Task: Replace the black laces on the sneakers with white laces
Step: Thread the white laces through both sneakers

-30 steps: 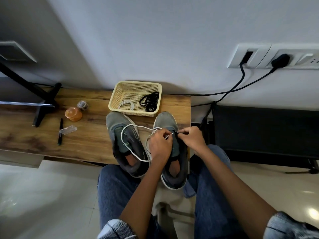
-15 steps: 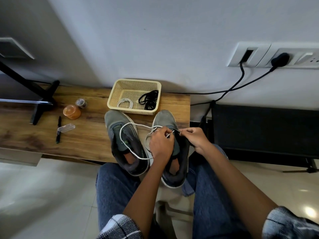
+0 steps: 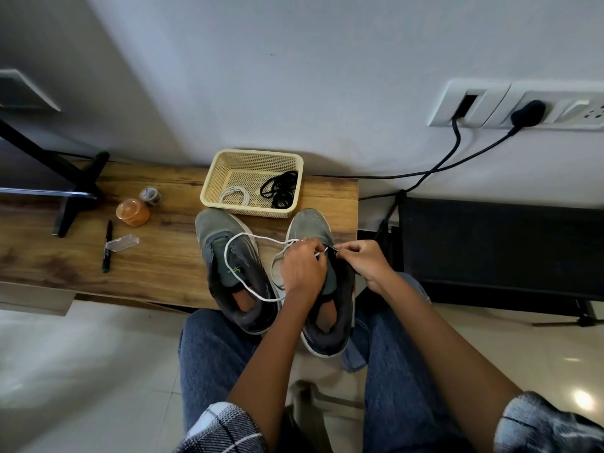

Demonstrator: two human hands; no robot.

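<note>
Grey sneakers, white lace, cream basket, blk laces.

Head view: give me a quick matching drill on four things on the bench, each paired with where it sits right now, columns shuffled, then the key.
Things:
1. black laces
2. coiled white lace
3. black marker
4. orange container

Places:
A. left part of the basket
B. lying beside the clear plastic case
C. right part of the basket
D. next to the small tape roll

Pairs: 1-C, 2-A, 3-B, 4-D
</note>
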